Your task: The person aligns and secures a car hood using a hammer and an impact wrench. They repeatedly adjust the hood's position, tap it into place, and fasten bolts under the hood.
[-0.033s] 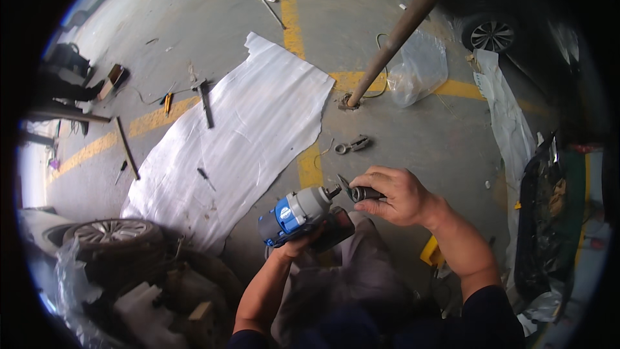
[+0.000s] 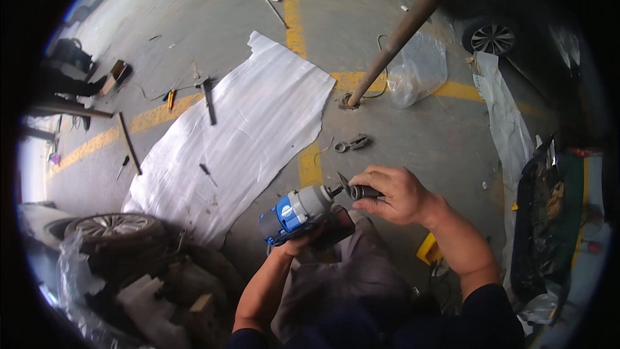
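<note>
A blue and grey cordless impact wrench lies over my lap, its dark battery pack toward my right. My left hand is closed round its grip, the fingers partly hidden under the tool. Between the thumb and fingers of my right hand is a dark cylindrical socket. Its hollow end faces the wrench's square drive, with a small gap between them. A thin pointed sliver shows beside the socket's end; I cannot tell what it is.
White foam sheeting covers the floor ahead, with a hammer-like tool at its left edge. A slanting brown pole stands beyond my right hand. A dark metal part lies nearer. A wheel is at left, a car bumper at right.
The socket has come very slightly closer to the wrench's drive. The floor scene has shifted a little with my head; both grips are the same.
</note>
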Demonstrator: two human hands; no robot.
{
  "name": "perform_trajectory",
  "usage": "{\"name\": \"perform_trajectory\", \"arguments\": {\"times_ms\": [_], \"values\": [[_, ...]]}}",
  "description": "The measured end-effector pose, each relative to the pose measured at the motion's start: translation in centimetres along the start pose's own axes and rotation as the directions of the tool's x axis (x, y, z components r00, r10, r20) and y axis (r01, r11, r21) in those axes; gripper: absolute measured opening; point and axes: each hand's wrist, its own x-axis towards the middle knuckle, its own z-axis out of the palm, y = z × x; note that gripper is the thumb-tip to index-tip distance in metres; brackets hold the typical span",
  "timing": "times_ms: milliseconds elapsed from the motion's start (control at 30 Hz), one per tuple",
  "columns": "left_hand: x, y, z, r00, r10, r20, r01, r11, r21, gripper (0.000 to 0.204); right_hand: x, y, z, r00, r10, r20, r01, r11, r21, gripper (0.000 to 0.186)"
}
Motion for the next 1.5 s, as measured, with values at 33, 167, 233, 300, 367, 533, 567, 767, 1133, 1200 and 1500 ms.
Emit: {"name": "perform_trajectory", "arguments": {"times_ms": [33,167,233,300,367,533,567,767,1133,1200,1500], "values": [[-0.3,3.5,0.8,1.000,0.010,-0.011,-0.010,0.999,0.049,0.037,1.0,-2.3,-1.8,1.000,-0.006,0.008,0.006,1.000,0.000,0.034],[-3.8,17.4,4.6,0.995,0.094,0.027,-0.095,0.995,0.041,0.038,2.3,-10.7,-7.7,0.997,-0.066,0.046,0.067,0.998,-0.005,0.033],[-5.2,24.9,6.5,0.987,0.148,0.056,-0.148,0.989,-0.007,0.036,2.7,-14.2,-10.5,0.986,-0.117,0.115,0.119,0.993,-0.009,0.032],[-4.5,30.5,7.6,0.986,0.152,0.067,-0.162,0.970,0.182,0.033,4.6,-16.2,-14.7,0.958,-0.172,0.231,0.179,0.984,-0.010,0.032],[-5.8,32.6,8.7,0.968,0.240,0.073,-0.251,0.906,0.340,0.029,4.6,-18.0,-16.5,0.926,-0.217,0.310,0.223,0.975,0.017,0.033],[-8.4,35.1,9.3,0.769,0.622,0.146,-0.564,0.553,0.613,0.022,4.3,-21.3,-18.9,0.766,-0.082,0.637,-0.103,0.963,0.248,0.031],[-8.7,36.3,9.8,0.745,0.652,0.141,-0.587,0.542,0.602,0.022,4.2,-21.3,-19.3,0.698,0.015,0.716,-0.293,0.918,0.266,0.031],[-10.7,32.7,7.9,0.848,0.509,0.148,-0.486,0.636,0.599,0.045,3.5,-22.7,-19.2,0.510,0.236,0.827,-0.794,0.499,0.347,0.030],[-11.9,32.2,8.4,0.866,0.500,0.007,-0.450,0.772,0.448,0.027,2.3,-23.6,-17.5,0.847,-0.166,0.506,-0.073,0.905,0.418,0.025],[-12.1,33.0,8.7,0.826,0.561,0.059,-0.506,0.691,0.517,0.026,2.2,-23.2,-16.9,0.850,-0.205,0.486,-0.038,0.895,0.444,0.023],[-13.7,34.9,9.1,0.883,0.469,0.021,-0.432,0.796,0.425,0.025,1.5,-25.0,-15.8,0.686,0.141,0.713,-0.640,0.583,0.500,0.023]]}}
